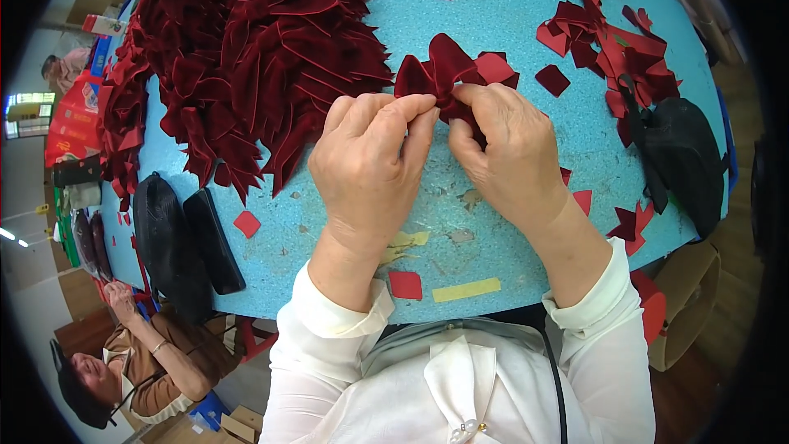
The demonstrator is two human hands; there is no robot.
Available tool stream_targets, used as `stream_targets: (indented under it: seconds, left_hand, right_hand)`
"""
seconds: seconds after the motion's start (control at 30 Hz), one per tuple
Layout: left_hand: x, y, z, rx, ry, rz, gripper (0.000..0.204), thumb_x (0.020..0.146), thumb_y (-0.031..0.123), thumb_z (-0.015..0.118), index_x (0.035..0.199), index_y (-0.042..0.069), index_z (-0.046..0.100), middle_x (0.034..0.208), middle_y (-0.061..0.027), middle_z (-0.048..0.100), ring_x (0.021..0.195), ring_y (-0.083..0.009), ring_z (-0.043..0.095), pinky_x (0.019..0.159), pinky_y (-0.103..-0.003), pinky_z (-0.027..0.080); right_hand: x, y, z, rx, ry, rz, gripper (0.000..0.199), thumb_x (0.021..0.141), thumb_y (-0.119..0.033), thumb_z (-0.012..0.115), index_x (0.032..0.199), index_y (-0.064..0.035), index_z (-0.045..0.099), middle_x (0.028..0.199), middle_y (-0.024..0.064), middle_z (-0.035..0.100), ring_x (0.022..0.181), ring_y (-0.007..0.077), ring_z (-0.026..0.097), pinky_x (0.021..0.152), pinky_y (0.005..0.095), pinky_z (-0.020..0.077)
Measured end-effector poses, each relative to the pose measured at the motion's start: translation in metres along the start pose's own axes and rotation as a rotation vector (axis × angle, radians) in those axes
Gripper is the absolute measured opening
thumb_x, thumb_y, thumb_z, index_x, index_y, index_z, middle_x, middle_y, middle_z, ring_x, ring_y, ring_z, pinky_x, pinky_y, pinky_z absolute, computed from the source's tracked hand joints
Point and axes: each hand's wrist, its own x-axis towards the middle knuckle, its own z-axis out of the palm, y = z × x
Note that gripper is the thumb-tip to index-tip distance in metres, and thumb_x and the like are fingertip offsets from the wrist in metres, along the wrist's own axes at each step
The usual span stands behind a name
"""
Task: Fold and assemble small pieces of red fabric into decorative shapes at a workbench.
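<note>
A dark red velvet bow [445, 63] is pinched at its middle between my two hands, above the blue table. The thumb and forefinger of my left hand [366, 160] press together at its left side. My right hand [514, 144] grips its centre from the right, fingers curled. The bow's loops stand up beyond my fingertips, and its lower part is partly hidden by my right hand. Just left of my hands rises a big heap of dark red velvet pieces [279, 57].
Red velvet scraps [588, 49] lie along the table's [427, 222] right side. A black pouch [678, 152] rests at the right edge. At left are another black pouch [167, 238] and a phone [214, 240]. Yellow tape [466, 289] sticks near the front. Another person [148, 353] sits at lower left.
</note>
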Motion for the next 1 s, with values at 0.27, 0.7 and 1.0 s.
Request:
stream_targets:
  seconds: [0.27, 0.7, 1.0]
  left_hand:
    - [0.0, -0.002, -0.001, 0.091, -0.026, 0.038, 0.018, 0.068, 0.006, 0.075, 0.08, 0.013, 0.063, 0.072, 0.0006, 0.061, 0.064, -0.0177, 0.058, 0.05, -0.029, 0.046]
    - [0.002, 0.0, -0.005, 0.084, -0.053, 0.005, 0.012, 0.07, 0.012, 0.078, 0.077, 0.014, 0.068, 0.074, 0.0029, 0.059, 0.068, -0.0162, 0.056, 0.053, -0.028, 0.047]
    - [0.0, -0.007, -0.001, 0.017, -0.098, 0.0, 0.016, 0.066, 0.003, 0.075, 0.077, 0.008, 0.065, 0.072, -0.0023, 0.059, 0.067, -0.019, 0.057, 0.055, -0.031, 0.047]
  right_hand:
    - [-0.002, 0.0, 0.007, 0.001, 0.024, -0.052, 0.027, 0.071, 0.002, 0.066, 0.097, 0.0, 0.06, 0.081, 0.012, 0.062, 0.07, 0.0277, 0.062, 0.061, 0.0365, 0.0512]
    - [-0.003, 0.004, 0.009, -0.007, 0.017, -0.085, 0.027, 0.072, 0.003, 0.066, 0.098, -0.0005, 0.059, 0.082, 0.0118, 0.062, 0.073, 0.0286, 0.062, 0.063, 0.0363, 0.052]
    - [-0.006, 0.008, 0.015, 0.039, -0.023, -0.113, 0.028, 0.073, 0.004, 0.066, 0.099, -0.0021, 0.059, 0.085, 0.0104, 0.062, 0.076, 0.0283, 0.061, 0.065, 0.0368, 0.0514]
